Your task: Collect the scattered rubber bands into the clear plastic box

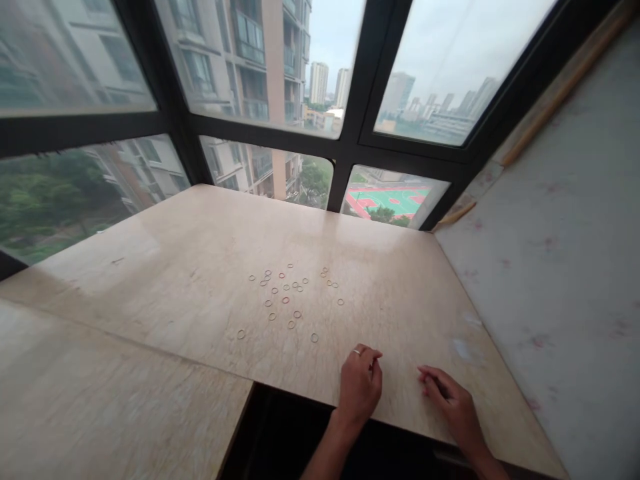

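Several thin, small coloured rings lie scattered flat on the pale marble-patterned surface (165, 287). Among them are a red ring (285, 301), a yellowish ring (273, 317) and a dark greenish ring (315, 338), the one closest to my left hand. What the rings are made of is too small to tell. My left hand (361, 383) rests at the front edge, fingers curled closed, a metal band on one finger. To its right, my right hand (450, 398) is also closed, thumb against the fingers. I see nothing held in either, and both are apart from the rings.
Dark-framed windows (345, 133) border the far and left sides. A patterned wall (545, 293) rises along the right, with a whitish patch (465, 350) near its base. A dark recess (280, 433) opens below the front edge. A seam crosses the surface at left.
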Motion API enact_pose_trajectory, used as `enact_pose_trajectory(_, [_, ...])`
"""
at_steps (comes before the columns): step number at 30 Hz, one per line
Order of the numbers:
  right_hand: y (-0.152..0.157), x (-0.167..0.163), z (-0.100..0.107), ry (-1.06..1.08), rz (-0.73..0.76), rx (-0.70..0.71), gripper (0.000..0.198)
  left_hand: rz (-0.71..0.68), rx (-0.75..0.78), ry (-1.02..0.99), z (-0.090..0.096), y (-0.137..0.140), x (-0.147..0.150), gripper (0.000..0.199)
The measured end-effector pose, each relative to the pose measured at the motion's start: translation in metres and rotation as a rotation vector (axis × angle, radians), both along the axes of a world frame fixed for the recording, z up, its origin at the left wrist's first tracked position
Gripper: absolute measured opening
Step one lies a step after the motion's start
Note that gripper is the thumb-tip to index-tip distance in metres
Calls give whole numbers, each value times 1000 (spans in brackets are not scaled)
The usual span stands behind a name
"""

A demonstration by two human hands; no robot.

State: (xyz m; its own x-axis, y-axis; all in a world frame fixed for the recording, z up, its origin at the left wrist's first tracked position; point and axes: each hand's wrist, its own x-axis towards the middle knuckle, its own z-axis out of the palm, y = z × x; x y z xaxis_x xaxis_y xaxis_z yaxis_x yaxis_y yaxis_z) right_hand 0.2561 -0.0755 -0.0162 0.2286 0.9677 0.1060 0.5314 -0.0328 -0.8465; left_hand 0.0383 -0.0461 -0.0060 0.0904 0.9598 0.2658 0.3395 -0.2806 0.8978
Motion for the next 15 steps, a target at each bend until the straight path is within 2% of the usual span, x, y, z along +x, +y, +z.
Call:
enact_pose_trajectory(7, [2, -11, 6, -51, -38, 56, 28, -62, -8, 34, -2, 6, -8, 22])
enact_pose_trajectory(15, [4, -16, 7, -110, -67, 75, 24, -93, 26, 215, 1, 7, -2, 21])
